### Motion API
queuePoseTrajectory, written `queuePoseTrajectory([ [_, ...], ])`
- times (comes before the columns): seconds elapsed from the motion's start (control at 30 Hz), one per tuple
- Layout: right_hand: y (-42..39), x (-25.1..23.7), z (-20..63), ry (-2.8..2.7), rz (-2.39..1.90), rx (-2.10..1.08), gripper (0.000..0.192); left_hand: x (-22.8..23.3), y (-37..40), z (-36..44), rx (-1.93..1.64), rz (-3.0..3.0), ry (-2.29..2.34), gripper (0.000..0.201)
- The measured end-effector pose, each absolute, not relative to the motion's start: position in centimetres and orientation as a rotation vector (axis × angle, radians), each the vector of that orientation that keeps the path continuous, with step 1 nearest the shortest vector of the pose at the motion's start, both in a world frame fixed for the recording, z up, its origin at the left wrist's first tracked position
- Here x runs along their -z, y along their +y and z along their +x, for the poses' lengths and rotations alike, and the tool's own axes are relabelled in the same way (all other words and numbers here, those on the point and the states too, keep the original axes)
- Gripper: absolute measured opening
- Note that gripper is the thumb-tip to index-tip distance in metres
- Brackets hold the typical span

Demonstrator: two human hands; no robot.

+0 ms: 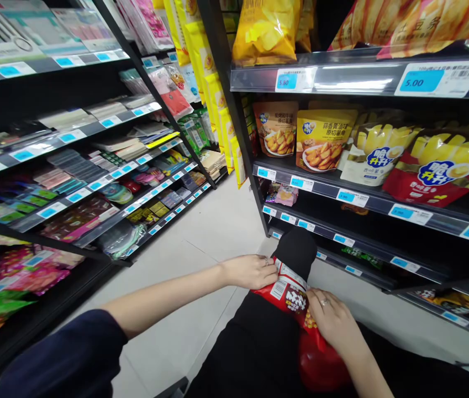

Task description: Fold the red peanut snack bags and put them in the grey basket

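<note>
A red snack bag (294, 296) with a barcode and white lettering lies across my black-trousered leg, near the knee. My left hand (251, 271) grips its left edge, fingers curled onto the wrapper. On the opposite side, my right hand (330, 314) is closed over the bag, partly covering its printed front. Both thumbs are largely hidden. Below my right wrist the red wrapper is blurred.
On the right, a black shelf unit (333, 69) holds potato snack pouches (322, 141). Stationery and small packets fill the left shelves (72, 190). Yellow packs (211, 83) hang between them, above the grey tiled floor (193, 232).
</note>
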State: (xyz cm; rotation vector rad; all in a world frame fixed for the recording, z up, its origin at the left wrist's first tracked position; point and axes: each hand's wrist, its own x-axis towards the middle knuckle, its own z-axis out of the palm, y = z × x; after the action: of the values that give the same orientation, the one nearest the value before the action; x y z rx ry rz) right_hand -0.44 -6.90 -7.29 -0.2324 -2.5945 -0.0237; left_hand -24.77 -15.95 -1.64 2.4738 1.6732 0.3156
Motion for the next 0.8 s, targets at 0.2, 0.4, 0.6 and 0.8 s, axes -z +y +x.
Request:
queuePoseTrajectory([
  [0.2, -7.2, 6.5, -0.9, -2.703, -0.386, -0.083, 0.027, 0.5, -14.9, -25.2, -0.035, 2.540, 1.499, 0.013],
  [0.4, -7.1, 6.8, -1.4, -2.763, -0.555, -0.251, 0.021, -0.1, -15.0, -25.3, -0.155, 2.352, 1.421, 0.016],
  [0.6, -7.4, 7.4, -1.7, -2.767, -0.563, -0.384, 0.025, -0.2, -15.6, -24.6, -0.110, 2.323, 1.526, 0.013],
  [0.8, -8.5, 7.5, -1.5, -2.777, -0.499, -0.361, 0.022, 0.0, -17.2, -23.0, -0.090, 2.529, 1.423, 0.020],
])
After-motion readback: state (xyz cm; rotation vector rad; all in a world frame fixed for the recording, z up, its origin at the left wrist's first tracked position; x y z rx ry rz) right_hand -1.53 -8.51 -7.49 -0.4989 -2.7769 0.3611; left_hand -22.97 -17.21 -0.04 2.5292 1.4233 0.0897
